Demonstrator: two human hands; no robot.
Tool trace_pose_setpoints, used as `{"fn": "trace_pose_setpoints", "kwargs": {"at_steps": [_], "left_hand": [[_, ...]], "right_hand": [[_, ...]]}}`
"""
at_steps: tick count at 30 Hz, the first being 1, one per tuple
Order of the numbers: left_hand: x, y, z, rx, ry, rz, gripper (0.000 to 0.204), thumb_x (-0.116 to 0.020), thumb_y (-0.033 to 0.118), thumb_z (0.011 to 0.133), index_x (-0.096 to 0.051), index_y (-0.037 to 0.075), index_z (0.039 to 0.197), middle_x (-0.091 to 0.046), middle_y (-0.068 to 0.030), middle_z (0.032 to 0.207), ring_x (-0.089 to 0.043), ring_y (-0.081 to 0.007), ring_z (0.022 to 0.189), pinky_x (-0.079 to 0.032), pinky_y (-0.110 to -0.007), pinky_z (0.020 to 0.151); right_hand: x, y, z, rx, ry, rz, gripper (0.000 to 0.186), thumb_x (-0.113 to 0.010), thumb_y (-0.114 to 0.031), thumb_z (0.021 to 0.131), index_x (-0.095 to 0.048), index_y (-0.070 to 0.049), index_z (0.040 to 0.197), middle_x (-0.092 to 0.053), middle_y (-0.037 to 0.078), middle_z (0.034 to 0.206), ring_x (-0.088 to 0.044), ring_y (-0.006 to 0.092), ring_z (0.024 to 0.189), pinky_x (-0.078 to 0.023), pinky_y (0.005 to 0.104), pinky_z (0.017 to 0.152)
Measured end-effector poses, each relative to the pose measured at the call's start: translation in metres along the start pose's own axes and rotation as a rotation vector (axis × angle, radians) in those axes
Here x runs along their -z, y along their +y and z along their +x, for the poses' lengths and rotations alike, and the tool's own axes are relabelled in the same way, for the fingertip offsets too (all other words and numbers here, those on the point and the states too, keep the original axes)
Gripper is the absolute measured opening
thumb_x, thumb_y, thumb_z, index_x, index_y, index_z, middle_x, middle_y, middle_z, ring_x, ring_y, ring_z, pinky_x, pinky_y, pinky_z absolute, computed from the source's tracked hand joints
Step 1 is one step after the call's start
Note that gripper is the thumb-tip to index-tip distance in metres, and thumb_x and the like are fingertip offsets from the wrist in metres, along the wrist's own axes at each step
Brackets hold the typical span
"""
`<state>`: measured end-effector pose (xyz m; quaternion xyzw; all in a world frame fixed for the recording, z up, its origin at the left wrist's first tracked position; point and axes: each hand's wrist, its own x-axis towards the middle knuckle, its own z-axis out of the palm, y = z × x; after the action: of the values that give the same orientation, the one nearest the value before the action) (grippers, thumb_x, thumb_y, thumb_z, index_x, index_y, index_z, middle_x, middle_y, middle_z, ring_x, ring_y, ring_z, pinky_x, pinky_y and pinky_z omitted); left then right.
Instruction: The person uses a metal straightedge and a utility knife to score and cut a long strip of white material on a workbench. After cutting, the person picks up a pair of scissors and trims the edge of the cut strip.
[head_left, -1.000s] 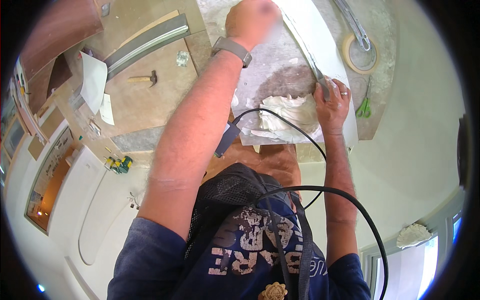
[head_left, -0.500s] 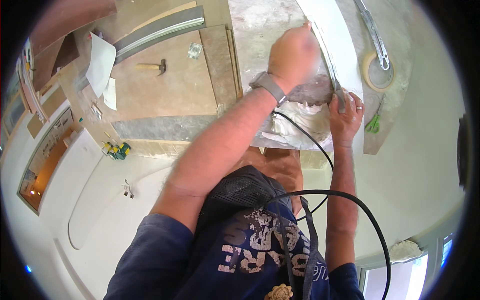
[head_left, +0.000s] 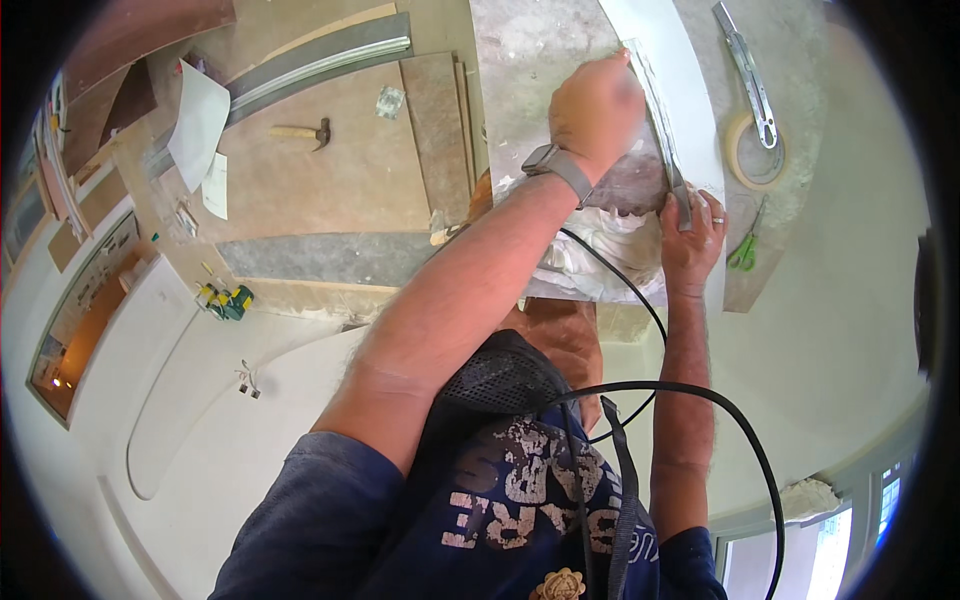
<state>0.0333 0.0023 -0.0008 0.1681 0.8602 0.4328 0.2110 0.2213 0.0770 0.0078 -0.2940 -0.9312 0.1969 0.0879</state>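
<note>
A long, narrow metal strip (head_left: pixel 655 120) lies along the left edge of a white sheet (head_left: pixel 672 60) on the plaster-smeared worktop (head_left: pixel 520 75). Around its far part curls my left hand (head_left: pixel 597 108), a grey watch on the wrist; one fingertip shows at the strip's far end, and the other fingers are hidden. My right hand (head_left: pixel 692 240), wearing a ring, pinches the darker near end of the strip between thumb and fingers. A crumpled white plastic sheet (head_left: pixel 610 245) lies at the worktop's near edge, partly behind my left forearm and a black cable (head_left: pixel 625 285).
To the right lie a folding metal tool (head_left: pixel 750 85), a tape roll (head_left: pixel 738 165) and green-handled scissors (head_left: pixel 744 250). On the left, a hammer (head_left: pixel 302 132) rests on brown boards (head_left: pixel 350 180), beside grey metal profiles (head_left: pixel 330 60). Green-and-yellow tools (head_left: pixel 228 300) are lower left.
The view has shifted slightly, so the worktop's left edge sits farther right. My left forearm is a little farther right too. Both hands keep their places along the strip.
</note>
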Motion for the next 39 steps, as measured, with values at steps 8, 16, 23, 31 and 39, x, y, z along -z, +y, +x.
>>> {"fn": "trace_pose_setpoints", "kwargs": {"at_steps": [8, 16, 23, 31, 39], "left_hand": [[0.004, 0.005, 0.003, 0.073, -0.069, 0.030, 0.053, -0.070, 0.018, 0.071, -0.055, 0.009, 0.121, -0.061, -0.0094, 0.080, -0.061, -0.0279, 0.075, -0.049, -0.038, 0.065], [0.004, 0.007, 0.008, -0.062, -0.110, 0.294, 0.057, -0.064, 0.026, 0.074, -0.049, 0.007, 0.126, -0.060, -0.0108, 0.084, -0.062, -0.0293, 0.078, -0.050, -0.039, 0.068], [0.008, 0.018, 0.010, -0.158, -0.125, 0.376, 0.050, -0.064, 0.031, 0.077, -0.054, -0.002, 0.112, -0.063, -0.0190, 0.089, -0.062, -0.0329, 0.077, -0.050, -0.040, 0.068], [0.013, 0.027, 0.012, -0.124, -0.229, 0.434, 0.067, -0.065, 0.035, 0.076, -0.044, -0.004, 0.126, -0.061, -0.0230, 0.095, -0.061, -0.0361, 0.085, -0.049, -0.042, 0.073], [0.011, 0.022, 0.011, -0.177, -0.193, 0.427, 0.070, -0.066, 0.035, 0.075, -0.042, -0.006, 0.127, -0.060, -0.0237, 0.094, -0.061, -0.0368, 0.084, -0.049, -0.042, 0.072]], "right_hand": [[0.001, -0.002, 0.002, 0.041, 0.013, -0.019, 0.024, -0.069, -0.008, 0.072, -0.063, -0.004, 0.095, -0.063, 0.007, 0.095, -0.058, 0.0242, 0.092, -0.043, 0.0383, 0.082], [-0.005, 0.002, -0.002, 0.032, 0.064, 0.005, 0.026, -0.070, -0.007, 0.070, -0.063, -0.005, 0.095, -0.062, 0.006, 0.095, -0.057, 0.0242, 0.091, -0.044, 0.0380, 0.081], [-0.006, 0.001, -0.005, 0.002, 0.095, 0.005, 0.031, -0.071, -0.011, 0.069, -0.064, -0.007, 0.100, -0.059, 0.008, 0.094, -0.056, 0.0253, 0.090, -0.044, 0.0373, 0.080], [-0.004, 0.004, -0.008, 0.004, 0.089, 0.032, 0.033, -0.071, -0.010, 0.068, -0.063, -0.006, 0.100, -0.059, 0.010, 0.095, -0.056, 0.0268, 0.089, -0.045, 0.0381, 0.079], [0.000, 0.007, -0.007, -0.064, 0.072, 0.052, 0.029, -0.070, -0.009, 0.068, -0.063, -0.006, 0.095, -0.062, 0.008, 0.093, -0.057, 0.0269, 0.091, -0.047, 0.0378, 0.081]]}}
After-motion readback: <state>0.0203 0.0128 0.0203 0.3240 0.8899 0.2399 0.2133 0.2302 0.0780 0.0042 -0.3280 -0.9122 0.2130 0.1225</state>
